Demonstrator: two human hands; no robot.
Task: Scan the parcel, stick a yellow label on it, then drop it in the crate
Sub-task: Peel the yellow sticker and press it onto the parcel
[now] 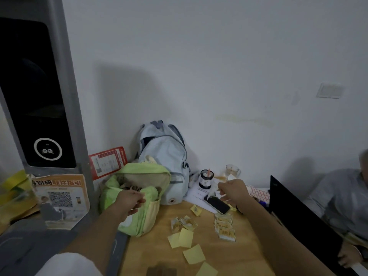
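1. While no parcel or crate shows, peel one printed yellow label (226, 234) from the wooden desk (249, 255).
2. Left hand (130, 202) — loosely curled, empty.
3. Right hand (232, 190) — closed; contents unclear.

Wooden table (249, 255) holds backpacks (139, 196), seemingly labels (186, 238).

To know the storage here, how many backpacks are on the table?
2. The green backpack lies open under the left hand; the pale blue backpack stands behind it against the wall.
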